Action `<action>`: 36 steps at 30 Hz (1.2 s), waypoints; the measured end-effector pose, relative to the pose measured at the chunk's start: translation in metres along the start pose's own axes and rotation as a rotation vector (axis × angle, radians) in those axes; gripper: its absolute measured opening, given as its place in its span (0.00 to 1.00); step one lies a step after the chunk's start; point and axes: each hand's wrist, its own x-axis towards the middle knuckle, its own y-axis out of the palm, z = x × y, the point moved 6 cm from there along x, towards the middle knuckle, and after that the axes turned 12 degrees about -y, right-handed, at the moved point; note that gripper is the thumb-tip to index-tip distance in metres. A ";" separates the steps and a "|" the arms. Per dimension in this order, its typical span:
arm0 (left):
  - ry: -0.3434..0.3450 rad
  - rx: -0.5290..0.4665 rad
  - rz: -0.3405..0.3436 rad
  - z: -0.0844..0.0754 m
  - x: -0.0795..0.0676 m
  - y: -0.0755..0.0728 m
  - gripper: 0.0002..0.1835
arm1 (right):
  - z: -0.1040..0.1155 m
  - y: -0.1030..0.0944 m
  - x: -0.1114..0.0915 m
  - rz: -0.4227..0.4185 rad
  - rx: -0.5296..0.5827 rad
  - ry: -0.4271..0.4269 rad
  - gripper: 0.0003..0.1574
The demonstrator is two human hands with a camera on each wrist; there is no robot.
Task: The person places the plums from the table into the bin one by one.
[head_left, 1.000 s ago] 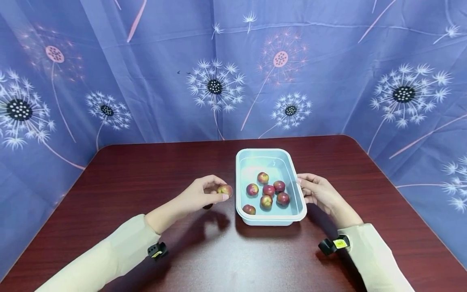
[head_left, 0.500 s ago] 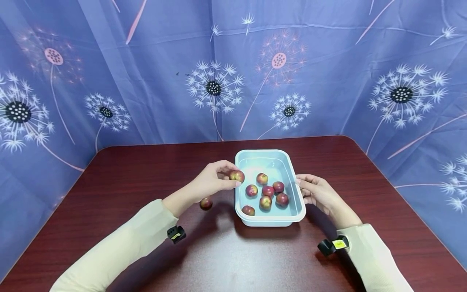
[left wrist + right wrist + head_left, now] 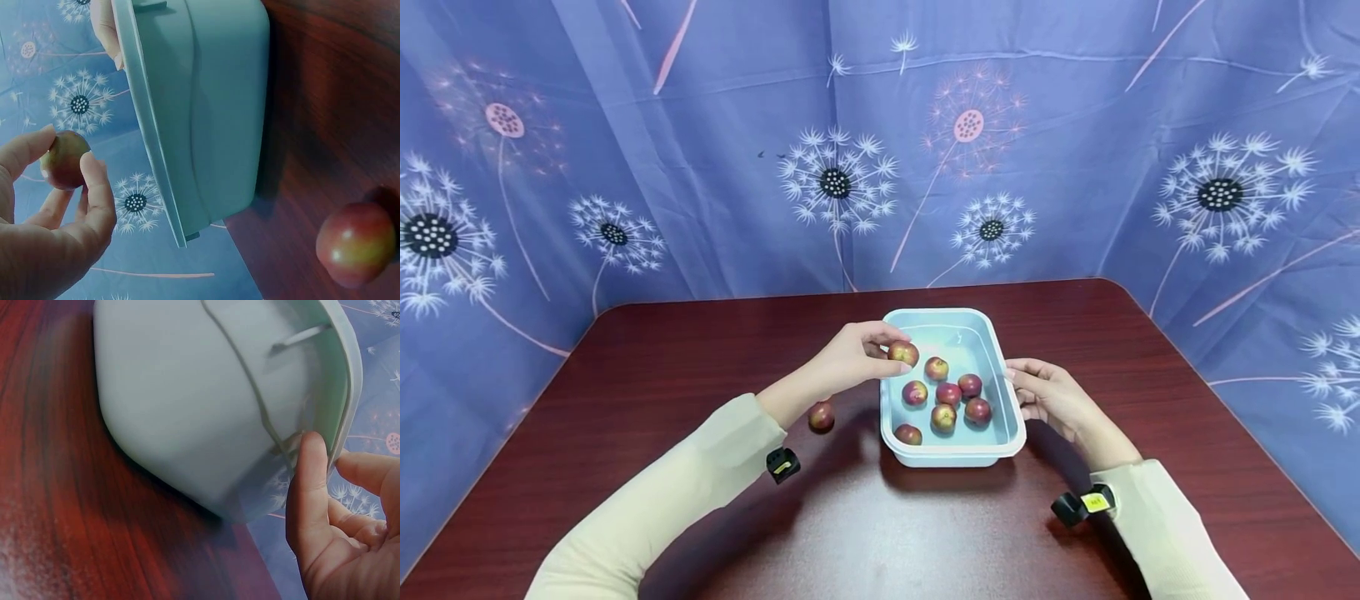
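Observation:
My left hand (image 3: 857, 360) pinches a red-and-yellow plum (image 3: 903, 353) between thumb and fingertips, above the left rim of a pale blue plastic container (image 3: 954, 451). In the left wrist view the held plum (image 3: 65, 160) shows clear of the container's wall (image 3: 219, 112). My right hand (image 3: 1054, 402) grips the container's right rim, thumb and fingers on either side of it in the right wrist view. Several plums lie on the container floor, one of them a yellowish plum (image 3: 943, 418). A single plum (image 3: 822, 416) rests on the table, under my left forearm.
The dark red wooden table (image 3: 880, 533) carries the container right of its middle. A blue curtain (image 3: 715, 167) with dandelion prints hangs behind and at both sides. Each wrist wears a small black camera, one of them the right wrist camera (image 3: 1070, 509).
My left hand has carried its plum rightward and away from me, from beside the container to over its left rim, uncovering the plum on the table. The right hand keeps its hold.

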 end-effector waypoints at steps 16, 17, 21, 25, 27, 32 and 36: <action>0.008 -0.007 0.017 -0.012 0.020 0.017 0.21 | 0.001 0.000 0.000 0.005 -0.016 -0.005 0.31; 0.011 -0.008 0.019 -0.013 0.022 0.017 0.20 | 0.001 0.000 0.000 0.003 -0.015 -0.005 0.31; 0.015 -0.009 0.037 -0.013 0.029 0.020 0.18 | 0.000 0.000 0.001 0.000 -0.017 -0.002 0.30; 0.015 -0.008 0.057 -0.011 0.035 0.024 0.18 | -0.002 0.000 0.000 -0.011 -0.010 0.009 0.29; 0.017 -0.003 0.064 -0.011 0.038 0.027 0.18 | -0.002 0.001 0.000 -0.016 -0.010 0.011 0.29; 0.022 0.010 0.079 -0.010 0.044 0.034 0.19 | -0.001 0.001 0.000 -0.010 -0.018 0.006 0.31; 0.020 0.016 0.087 -0.009 0.048 0.038 0.18 | -0.002 0.001 0.000 -0.010 -0.028 0.010 0.31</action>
